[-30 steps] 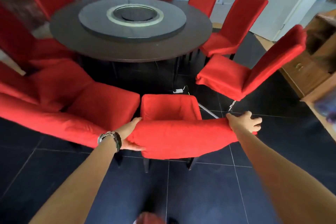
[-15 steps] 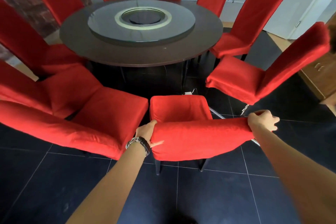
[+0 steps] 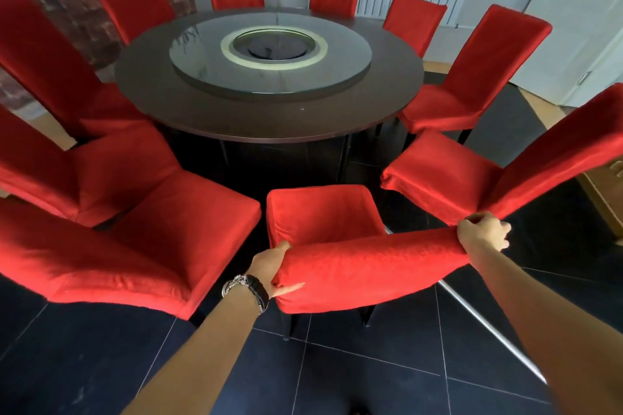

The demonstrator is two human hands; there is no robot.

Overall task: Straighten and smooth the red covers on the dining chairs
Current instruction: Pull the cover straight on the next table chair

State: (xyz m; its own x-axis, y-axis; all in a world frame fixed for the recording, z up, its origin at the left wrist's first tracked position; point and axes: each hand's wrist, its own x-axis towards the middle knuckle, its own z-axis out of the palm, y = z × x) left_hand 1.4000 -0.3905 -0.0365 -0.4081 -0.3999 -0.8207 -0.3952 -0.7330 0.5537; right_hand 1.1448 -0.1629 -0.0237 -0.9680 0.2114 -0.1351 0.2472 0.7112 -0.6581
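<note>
A round tabletop (image 3: 269,118) fills twelve o'clock, ringed by chairs. The nearest chair (image 3: 323,212) stands at six o'clock, its red cover (image 3: 367,266) soft, light and stretchy, best gripped at the backrest's top corners. The left hand (image 3: 271,268) clasps the nine o'clock corner; the right hand (image 3: 483,232) is closed on the three o'clock corner.

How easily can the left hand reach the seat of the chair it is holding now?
Probably yes: the left hand grips the backrest's left corner, and the seat lies just beyond, with nothing between them.
</note>
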